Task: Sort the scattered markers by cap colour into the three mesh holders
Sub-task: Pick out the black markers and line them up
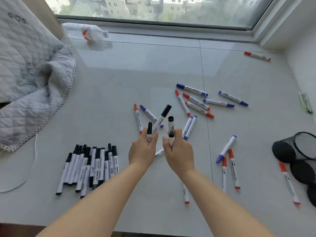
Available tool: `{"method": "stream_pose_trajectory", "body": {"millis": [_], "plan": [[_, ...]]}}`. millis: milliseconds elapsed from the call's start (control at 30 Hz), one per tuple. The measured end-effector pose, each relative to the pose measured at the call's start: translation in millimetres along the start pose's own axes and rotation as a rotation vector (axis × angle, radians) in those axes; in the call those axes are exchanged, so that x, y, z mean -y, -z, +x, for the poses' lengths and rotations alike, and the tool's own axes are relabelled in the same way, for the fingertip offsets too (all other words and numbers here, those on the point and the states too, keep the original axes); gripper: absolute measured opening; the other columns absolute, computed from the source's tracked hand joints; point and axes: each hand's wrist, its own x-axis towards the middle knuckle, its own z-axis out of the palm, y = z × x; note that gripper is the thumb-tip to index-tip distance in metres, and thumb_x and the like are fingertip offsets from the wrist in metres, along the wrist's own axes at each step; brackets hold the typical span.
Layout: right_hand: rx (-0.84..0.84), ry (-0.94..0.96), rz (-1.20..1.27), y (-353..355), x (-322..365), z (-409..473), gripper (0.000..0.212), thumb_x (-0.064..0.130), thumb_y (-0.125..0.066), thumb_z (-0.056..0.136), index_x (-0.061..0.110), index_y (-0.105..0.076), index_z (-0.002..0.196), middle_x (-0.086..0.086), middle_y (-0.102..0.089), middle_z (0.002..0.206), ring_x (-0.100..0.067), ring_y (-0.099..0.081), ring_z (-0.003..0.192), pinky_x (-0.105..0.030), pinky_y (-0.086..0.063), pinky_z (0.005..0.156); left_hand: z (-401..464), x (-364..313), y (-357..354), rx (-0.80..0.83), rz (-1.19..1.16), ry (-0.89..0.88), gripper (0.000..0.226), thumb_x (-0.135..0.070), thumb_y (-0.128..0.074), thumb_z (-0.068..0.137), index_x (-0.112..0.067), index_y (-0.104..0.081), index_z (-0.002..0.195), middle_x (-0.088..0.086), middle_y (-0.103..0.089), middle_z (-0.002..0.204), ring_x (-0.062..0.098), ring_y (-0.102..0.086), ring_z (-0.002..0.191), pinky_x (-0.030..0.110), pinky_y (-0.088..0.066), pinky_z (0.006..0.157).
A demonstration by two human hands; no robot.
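A pale tiled sill (119, 79) spans the view below a window (153, 9). A grey quilted cover (29, 79) lies bunched over the sill's left side, with a thin white cord (35, 161) looping out beneath its edge. Three black mesh holders (297, 147) lie on their sides at the right edge, touching one another; the open mouth of the upper one faces the camera, and the lowest is cut off by the frame. A clear plastic bottle (87, 31) with a red label lies on its side near the window track. Both forearms reach in from below, meeting over the sill's centre and hiding several markers beneath them. The left hand (142, 149) grips two black-capped markers (159, 121), caps upward and splayed apart. The right hand (178, 151) is curled around one black-capped marker (171, 127), held nearly upright. A black pile (90, 166) of black-capped markers lies gathered side by side, left of the forearms. Red and blue markers (195, 101) lie scattered beyond and right of the hands, some crossing or touching. More of them lie between the right forearm and the holders; one red marker (289, 183) lies just beside the holders. A stray red marker (257, 56) lies well apart near the far right corner. A green pen (305, 103) lies against the right wall.
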Motion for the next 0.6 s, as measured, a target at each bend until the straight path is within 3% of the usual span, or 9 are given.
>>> {"method": "stream_pose_trajectory", "body": {"millis": [67,133,200,300,433,600], "plan": [[0.058,-0.091,0.015,-26.8,15.3,-11.3,0.024,0.03,-0.046,0.093,0.011,-0.043,0.106,0.007,-0.046,0.056,-0.031,-0.055,0.062,-0.032,-0.033,0.055,-3.8,25.1,24.0,-0.014,-0.042,0.043,0.035,-0.053,-0.037,0.091,-0.025,-0.052,0.106,0.0,-0.051,0.061,0.023,-0.054,0.06,0.041,-0.05,0.058],[0.143,-0.162,-0.004,-52.7,28.3,-21.2,0.028,0.033,-0.043,0.094,0.012,-0.038,0.112,0.008,-0.045,0.057,-0.028,-0.053,0.065,-0.032,-0.03,0.057,-4.2,52.2,48.5,-0.045,-0.062,0.091,0.037,-0.048,-0.038,0.093,-0.016,-0.051,0.105,0.006,-0.057,0.071,0.027,-0.058,0.071,0.046,-0.052,0.069],[0.235,-0.275,-0.037,-74.7,40.0,-28.7,0.035,0.035,-0.039,0.094,0.012,-0.033,0.12,0.0,-0.054,0.068,-0.03,-0.056,0.072,-0.032,-0.032,0.059,-4.6,80.1,72.4,-0.089,-0.07,0.155,0.038,-0.043,-0.038,0.094,-0.008,-0.049,0.102,0.015,-0.061,0.084,0.032,-0.059,0.081,0.048,-0.05,0.076],[0.325,-0.415,-0.126,-104.2,54.3,-35.2,0.043,0.04,-0.035,0.095,0.01,-0.03,0.125,-0.011,-0.062,0.087,-0.032,-0.056,0.082,-0.033,-0.034,0.061,-4.3,119.9,109.0,-0.164,-0.032,0.224,0.036,-0.039,-0.038,0.095,-0.005,-0.047,0.102,0.018,-0.061,0.091,0.033,-0.057,0.085,0.041,-0.049,0.076],[0.377,-0.393,-0.286,-135.5,72.2,-40.2,0.044,0.044,-0.032,0.095,0.011,-0.032,0.124,-0.005,-0.058,0.075,-0.028,-0.051,0.072,-0.034,-0.034,0.057,-1.4,166.9,150.4,-0.22,0.118,0.354,0.04,-0.04,-0.038,0.095,-0.004,-0.043,0.112,0.025,-0.059,0.106,0.039,-0.055,0.101,0.04,-0.042,0.077],[0.404,-0.353,-0.428,-160.4,73.3,-37.4,0.043,0.044,-0.029,0.094,0.013,-0.031,0.125,-0.012,-0.066,0.088,-0.033,-0.058,0.076,-0.034,-0.034,0.058,0.2,211.7,169.4,-0.202,0.25,0.429,0.031,-0.045,-0.034,0.094,-0.015,-0.036,0.102,0.018,-0.062,0.09,0.036,-0.058,0.084,0.038,-0.044,0.067]]}}
